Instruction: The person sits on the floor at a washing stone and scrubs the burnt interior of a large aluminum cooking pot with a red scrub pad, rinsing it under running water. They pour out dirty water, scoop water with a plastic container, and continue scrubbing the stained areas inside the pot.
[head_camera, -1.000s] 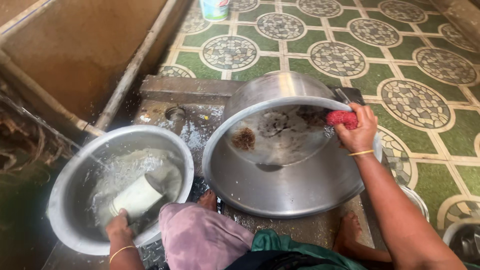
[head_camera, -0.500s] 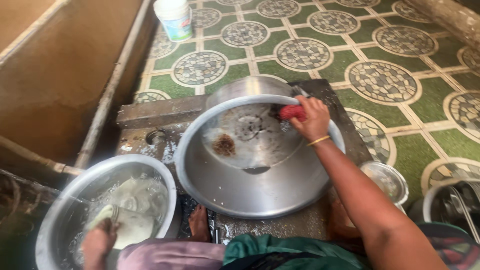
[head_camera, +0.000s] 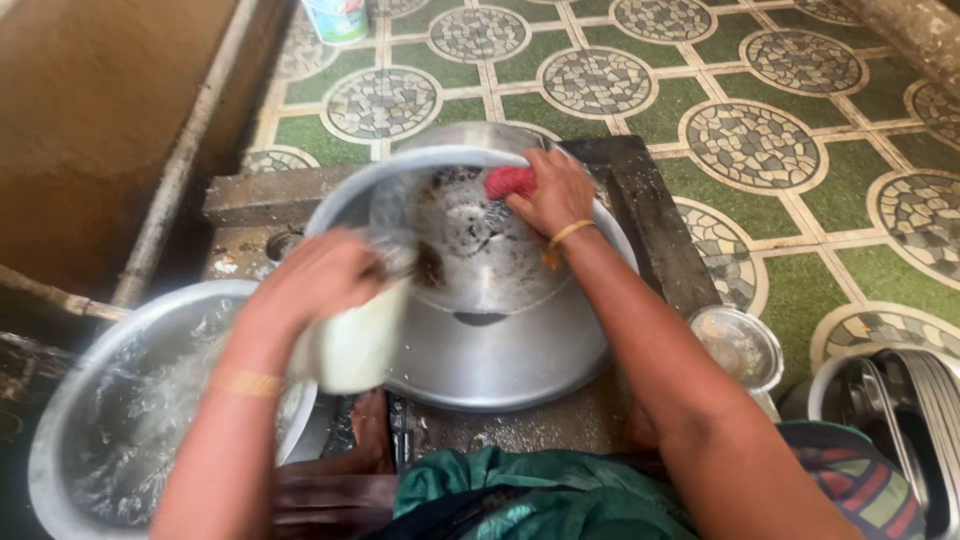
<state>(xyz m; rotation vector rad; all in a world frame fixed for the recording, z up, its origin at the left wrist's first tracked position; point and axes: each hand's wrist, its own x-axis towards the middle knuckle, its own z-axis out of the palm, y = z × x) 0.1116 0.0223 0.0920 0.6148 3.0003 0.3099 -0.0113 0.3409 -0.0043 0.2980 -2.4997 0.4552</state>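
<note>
Head view: a scrubbing step is judged in hand. At upper centre of the frame a red scrubber is clenched in the right hand against a soiled pan, tilted in a large basin. At left centre a white cup is grasped by the left hand, blurred, its long axis slanting up-right. Next, careful pouring over the pan is called for.

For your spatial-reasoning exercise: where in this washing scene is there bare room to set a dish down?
Free: the patterned tile floor beyond the dark slab, right of the white tub. Crowded: the large steel basin, where both hands work, the water-filled basin on the left, and the small bowl and stacked plates on the right.
</note>
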